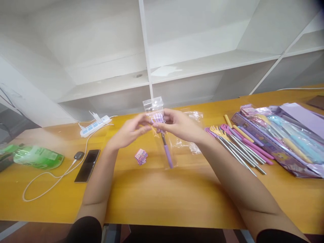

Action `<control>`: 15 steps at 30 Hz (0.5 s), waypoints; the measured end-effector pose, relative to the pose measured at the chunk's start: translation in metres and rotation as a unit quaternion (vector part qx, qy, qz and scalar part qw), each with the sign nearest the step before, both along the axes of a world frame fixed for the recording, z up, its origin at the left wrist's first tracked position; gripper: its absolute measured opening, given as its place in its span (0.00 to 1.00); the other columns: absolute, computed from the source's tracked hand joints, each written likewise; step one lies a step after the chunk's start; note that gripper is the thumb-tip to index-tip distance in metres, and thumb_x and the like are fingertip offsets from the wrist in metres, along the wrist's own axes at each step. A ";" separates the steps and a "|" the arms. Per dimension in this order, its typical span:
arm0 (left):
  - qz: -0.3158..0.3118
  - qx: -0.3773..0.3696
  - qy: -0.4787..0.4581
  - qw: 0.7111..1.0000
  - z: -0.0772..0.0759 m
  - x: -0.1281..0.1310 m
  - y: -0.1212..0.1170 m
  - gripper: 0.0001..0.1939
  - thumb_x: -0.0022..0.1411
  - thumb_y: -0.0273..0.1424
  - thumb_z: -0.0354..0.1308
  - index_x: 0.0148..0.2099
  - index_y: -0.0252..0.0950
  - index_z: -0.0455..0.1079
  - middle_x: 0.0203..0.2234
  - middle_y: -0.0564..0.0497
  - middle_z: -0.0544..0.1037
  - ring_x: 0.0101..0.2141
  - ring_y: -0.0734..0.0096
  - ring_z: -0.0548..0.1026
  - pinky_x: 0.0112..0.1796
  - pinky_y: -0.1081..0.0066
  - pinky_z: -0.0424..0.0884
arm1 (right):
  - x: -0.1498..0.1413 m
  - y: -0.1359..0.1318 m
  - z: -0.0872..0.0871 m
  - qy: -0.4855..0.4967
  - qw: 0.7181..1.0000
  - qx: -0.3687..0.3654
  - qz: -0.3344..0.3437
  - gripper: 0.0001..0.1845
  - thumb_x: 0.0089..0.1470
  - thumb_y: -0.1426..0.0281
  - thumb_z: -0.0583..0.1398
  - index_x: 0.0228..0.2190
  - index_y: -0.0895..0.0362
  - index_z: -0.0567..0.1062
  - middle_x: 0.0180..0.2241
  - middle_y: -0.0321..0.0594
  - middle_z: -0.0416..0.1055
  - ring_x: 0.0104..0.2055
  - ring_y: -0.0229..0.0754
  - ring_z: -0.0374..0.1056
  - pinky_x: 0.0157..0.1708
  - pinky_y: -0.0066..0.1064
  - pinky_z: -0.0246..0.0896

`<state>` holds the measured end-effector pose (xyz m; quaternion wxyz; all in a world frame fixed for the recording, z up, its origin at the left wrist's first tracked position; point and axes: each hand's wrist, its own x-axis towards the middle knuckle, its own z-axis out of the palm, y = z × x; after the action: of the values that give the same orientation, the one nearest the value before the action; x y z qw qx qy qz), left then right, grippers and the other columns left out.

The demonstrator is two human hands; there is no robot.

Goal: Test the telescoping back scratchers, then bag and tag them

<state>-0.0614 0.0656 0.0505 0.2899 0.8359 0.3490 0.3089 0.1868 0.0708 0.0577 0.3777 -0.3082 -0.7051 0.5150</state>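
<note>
Clear, glossy plastic bag, slim and oblong, held upright above the middle of the yellow wooden table; inside, a back scratcher with purple claw head, thin metal shaft and soft purple cylindrical grip, handle end pointing down toward the table. Left hand: fingers closed in a pinch on the bag's upper part, beside the claw. Right hand: fingers curled shut on the same part from the other side, fingertips nearly meeting the left's.

Below the bag, just left: small stack of pink printed tags, flat, rectangular. Right of the bag: crumpled clear wrappers; further right, a fanned row of loose scratchers, steel shafts, yellow, pink and purple claws; beyond those, a heap of bagged pastel ones. Left of the bag: black phone, flat and glossy; white cable; white power strip; green plastic pack.
</note>
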 end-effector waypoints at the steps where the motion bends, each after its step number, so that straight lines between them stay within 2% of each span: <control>1: 0.031 0.056 -0.043 0.997 0.003 -0.003 -0.001 0.25 0.77 0.42 0.61 0.71 0.45 0.67 0.53 0.43 0.82 0.49 0.61 0.83 0.51 0.62 0.83 | -0.003 -0.001 -0.001 -0.008 1.000 -0.010 0.008 0.19 0.60 0.56 0.71 0.45 0.55 0.78 0.40 0.41 0.83 0.40 0.43 0.78 0.41 0.36 0.74; 2: 0.060 0.116 -0.068 0.989 0.005 -0.003 -0.002 0.29 0.76 0.41 0.62 0.74 0.47 0.63 0.54 0.43 0.81 0.48 0.64 0.83 0.49 0.63 0.84 | -0.006 -0.001 -0.002 -0.019 1.000 -0.018 0.014 0.18 0.61 0.57 0.71 0.45 0.55 0.78 0.39 0.41 0.83 0.40 0.43 0.79 0.41 0.37 0.74; 4: 0.102 0.235 -0.060 0.965 0.008 -0.002 -0.005 0.34 0.74 0.38 0.66 0.76 0.50 0.61 0.55 0.45 0.79 0.45 0.68 0.82 0.48 0.65 0.84 | -0.011 -0.003 -0.004 -0.046 0.998 -0.023 0.022 0.15 0.62 0.59 0.70 0.43 0.55 0.78 0.38 0.41 0.83 0.39 0.44 0.79 0.40 0.37 0.74; 7: 0.128 0.371 0.002 0.920 0.009 0.002 -0.009 0.27 0.75 0.29 0.64 0.72 0.47 0.67 0.53 0.47 0.79 0.43 0.71 0.81 0.48 0.66 0.84 | -0.014 -0.005 -0.007 -0.074 0.996 -0.019 0.038 0.14 0.62 0.58 0.70 0.39 0.54 0.76 0.38 0.41 0.84 0.38 0.44 0.80 0.40 0.36 0.74; 9: 0.135 0.428 0.028 0.893 0.011 0.003 -0.011 0.24 0.75 0.25 0.61 0.69 0.45 0.70 0.50 0.48 0.80 0.41 0.72 0.81 0.47 0.66 0.84 | -0.015 -0.006 -0.008 -0.081 0.995 -0.018 0.051 0.14 0.63 0.58 0.70 0.38 0.54 0.75 0.38 0.40 0.84 0.39 0.44 0.81 0.41 0.36 0.73; 11: 0.126 0.441 0.053 0.887 0.014 0.000 -0.012 0.23 0.75 0.26 0.63 0.68 0.43 0.70 0.51 0.47 0.80 0.41 0.71 0.81 0.47 0.66 0.84 | -0.015 -0.006 -0.010 -0.087 0.994 -0.021 0.058 0.12 0.64 0.60 0.69 0.38 0.54 0.75 0.38 0.40 0.85 0.39 0.44 0.81 0.41 0.36 0.73; 15: 0.083 0.389 0.100 0.912 0.022 -0.009 -0.015 0.24 0.73 0.32 0.67 0.67 0.41 0.70 0.56 0.43 0.78 0.47 0.65 0.82 0.48 0.63 0.85 | -0.016 -0.005 -0.012 -0.098 0.993 -0.024 0.056 0.11 0.64 0.61 0.68 0.43 0.54 0.78 0.40 0.40 0.85 0.40 0.45 0.82 0.43 0.38 0.74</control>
<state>-0.0699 0.0510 0.0729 -0.1216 0.8770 0.2964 0.3581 0.1712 0.0656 0.0459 0.2701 -0.3261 -0.7421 0.5196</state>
